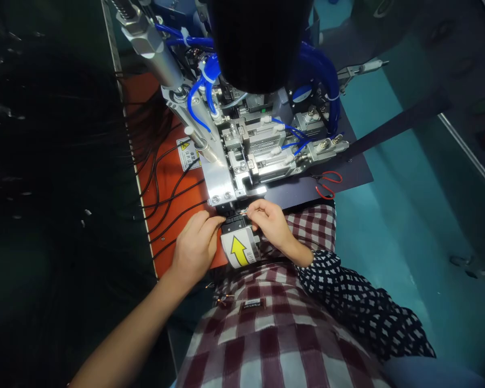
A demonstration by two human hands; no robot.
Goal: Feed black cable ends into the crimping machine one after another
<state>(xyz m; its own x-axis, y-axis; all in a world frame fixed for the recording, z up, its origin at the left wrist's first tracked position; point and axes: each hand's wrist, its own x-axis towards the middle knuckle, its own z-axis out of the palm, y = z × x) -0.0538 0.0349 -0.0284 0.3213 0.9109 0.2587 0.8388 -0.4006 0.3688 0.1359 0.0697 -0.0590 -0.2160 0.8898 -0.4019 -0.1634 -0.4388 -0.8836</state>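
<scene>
Black cylinder looms nearest. Block lies crosswise between left hand, fingertips together, hold unclear, and right hand, pinching a thin wire.

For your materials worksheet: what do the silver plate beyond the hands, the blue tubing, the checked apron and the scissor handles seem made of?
Silver plate: apparently metal, smooth, catching bright glare.
Blue tubing: probably flexible plastic, lightly glossy, bending in smooth curves.
Checked apron: cloth, matte, with soft folds.
Scissor handles: red, likely plastic or coated metal; their slim loops leave it open.
</scene>
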